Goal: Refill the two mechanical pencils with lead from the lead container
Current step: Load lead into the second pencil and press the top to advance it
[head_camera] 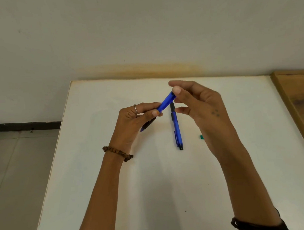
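Observation:
A blue mechanical pencil (165,102) is held slanted above the white table (100,152). My left hand (134,121) grips its lower part, with the dark tip end sticking out below the palm. My right hand (196,102) pinches the pencil's upper end between thumb and forefinger. A second blue mechanical pencil (176,129) with a black grip and black cap lies on the table between my hands. A small green piece (201,137), perhaps the lead container, shows just left of my right wrist, mostly hidden.
The table's far edge meets a pale wall. A wooden board (298,103) lies along the right side. Tiled floor (18,165) lies beyond the table's left edge.

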